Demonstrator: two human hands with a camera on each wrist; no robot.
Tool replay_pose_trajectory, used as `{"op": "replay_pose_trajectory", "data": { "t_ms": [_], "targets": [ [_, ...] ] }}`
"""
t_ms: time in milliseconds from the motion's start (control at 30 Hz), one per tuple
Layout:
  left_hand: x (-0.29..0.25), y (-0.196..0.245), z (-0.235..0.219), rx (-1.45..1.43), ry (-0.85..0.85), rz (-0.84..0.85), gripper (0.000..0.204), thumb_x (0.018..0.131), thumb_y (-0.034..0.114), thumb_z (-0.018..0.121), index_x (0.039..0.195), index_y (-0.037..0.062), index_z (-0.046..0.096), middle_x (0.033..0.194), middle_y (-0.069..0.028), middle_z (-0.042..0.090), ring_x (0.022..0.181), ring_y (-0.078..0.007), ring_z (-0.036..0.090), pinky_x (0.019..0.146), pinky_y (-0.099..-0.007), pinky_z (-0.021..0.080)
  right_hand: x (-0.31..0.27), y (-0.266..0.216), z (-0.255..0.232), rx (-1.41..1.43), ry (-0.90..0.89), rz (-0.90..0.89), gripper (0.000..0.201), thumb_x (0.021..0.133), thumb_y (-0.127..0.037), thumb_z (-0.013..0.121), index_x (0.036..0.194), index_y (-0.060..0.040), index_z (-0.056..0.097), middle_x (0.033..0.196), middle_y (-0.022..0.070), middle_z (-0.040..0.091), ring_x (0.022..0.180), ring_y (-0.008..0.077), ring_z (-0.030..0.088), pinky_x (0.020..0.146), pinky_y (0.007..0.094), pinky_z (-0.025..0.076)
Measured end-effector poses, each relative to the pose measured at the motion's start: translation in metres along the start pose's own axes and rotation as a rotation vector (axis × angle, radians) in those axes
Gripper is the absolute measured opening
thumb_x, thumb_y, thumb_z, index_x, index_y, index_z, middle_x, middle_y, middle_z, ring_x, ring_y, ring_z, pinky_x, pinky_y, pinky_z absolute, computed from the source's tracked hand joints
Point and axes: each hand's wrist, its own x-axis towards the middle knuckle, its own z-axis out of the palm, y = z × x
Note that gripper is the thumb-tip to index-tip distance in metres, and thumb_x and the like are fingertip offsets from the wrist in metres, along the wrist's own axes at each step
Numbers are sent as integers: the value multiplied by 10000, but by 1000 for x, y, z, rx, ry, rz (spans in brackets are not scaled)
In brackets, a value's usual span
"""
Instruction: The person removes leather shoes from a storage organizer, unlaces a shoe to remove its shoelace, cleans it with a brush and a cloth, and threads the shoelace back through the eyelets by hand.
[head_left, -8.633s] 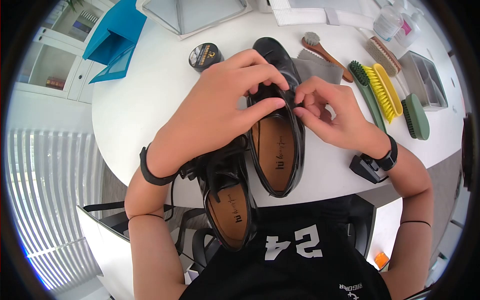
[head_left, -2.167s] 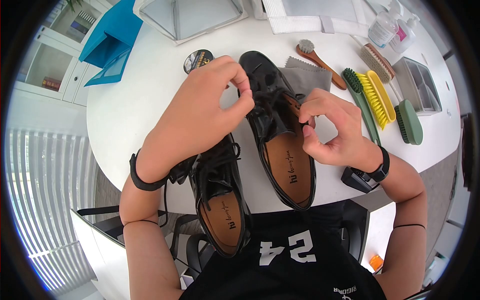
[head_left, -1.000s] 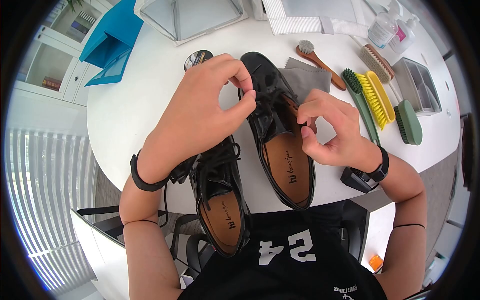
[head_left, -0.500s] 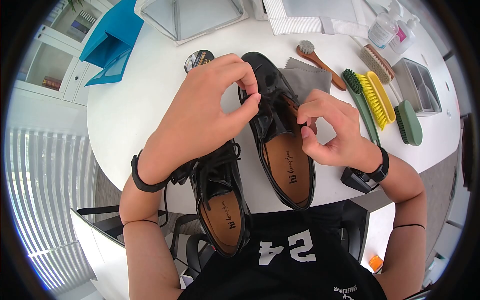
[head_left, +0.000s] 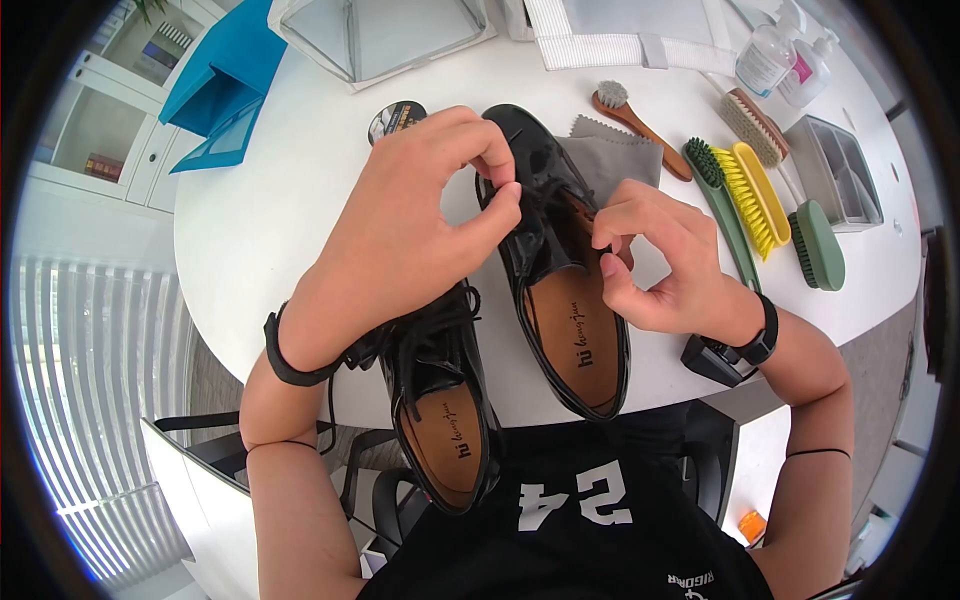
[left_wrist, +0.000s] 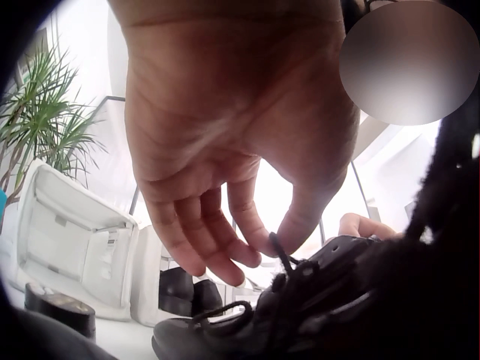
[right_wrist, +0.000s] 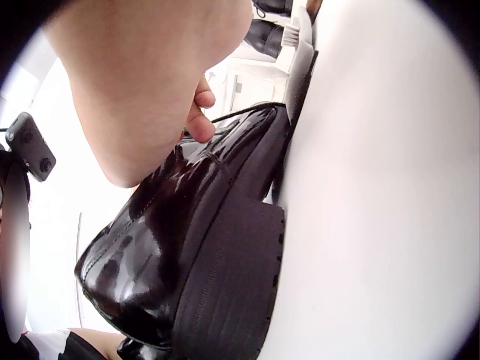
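Note:
A black patent lace-up shoe (head_left: 521, 133) with a tan insole stands on the white table, toe pointing away. My left hand (head_left: 400, 210) is over its left side, thumb and index finger pinching a black shoelace (left_wrist: 278, 244). The left wrist view shows the other fingers hanging loosely curled. On the shoe's right side, my right hand (head_left: 668, 255) pinches the edge of the opening between thumb and index finger. In the right wrist view, the heel (right_wrist: 225, 277) rests on the tabletop. A second black shoe (head_left: 440, 365) sits nearer my body at the left, partly under my left wrist.
Beyond the shoe lie a round tin (head_left: 397, 119) and a grey cloth (head_left: 625, 160). A wooden-handled brush (head_left: 645, 130), a green brush (head_left: 722, 210), a yellow brush (head_left: 762, 198) and a clear divided box (head_left: 838, 170) stand at the right. A blue holder (head_left: 215, 90) stands back left.
Earlier both hands met at the shoe's upper; now they are apart, with the lacing showing between them. Since then the left hand has shifted slightly right; the right hand has stayed nearly still.

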Motion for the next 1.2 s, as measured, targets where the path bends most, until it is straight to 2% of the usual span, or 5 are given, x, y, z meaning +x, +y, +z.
{"op": "replay_pose_trajectory", "data": {
  "t_ms": [233, 833, 1067, 1200],
  "targets": [
    [-1, 0, 3, -51, -36, 16, 109, 919, 41, 782, 998, -5, 723, 993, -94, 723, 935, -234, 699, 883, -361, 551, 0, 0, -1, 11, -54, 2, 276, 810, 40, 716, 1056, -81, 686, 854, 29, 614, 589, 124, 586, 535, 272, 461],
    [0, 0, -2, -9, 9, 30, 95, 900, -13, 724, 944, -9, 640, 977, -91, 705, 904, -212, 663, 883, -338, 526, 0, 0, -1, 23, -83, -8, 262, 844, 22, 729, 1086, -73, 695, 896, 32, 619, 575, 128, 592, 529, 275, 474],
    [0, 0, 1, -18, 33, 32, 87, 915, -2, 726, 950, -7, 646, 967, -80, 700, 891, -209, 651, 876, -335, 523, 0, 0, -1, 26, -88, -5, 257, 851, 20, 730, 1089, -72, 696, 893, 33, 616, 572, 128, 589, 529, 274, 475],
    [-1, 0, 3, -43, -23, 30, 87, 926, 20, 747, 971, -11, 679, 962, -90, 706, 902, -230, 679, 868, -349, 536, 0, 0, -1, 20, -93, -14, 262, 858, 19, 729, 1101, -74, 700, 911, 33, 621, 571, 126, 588, 527, 272, 477]
  ]
}}
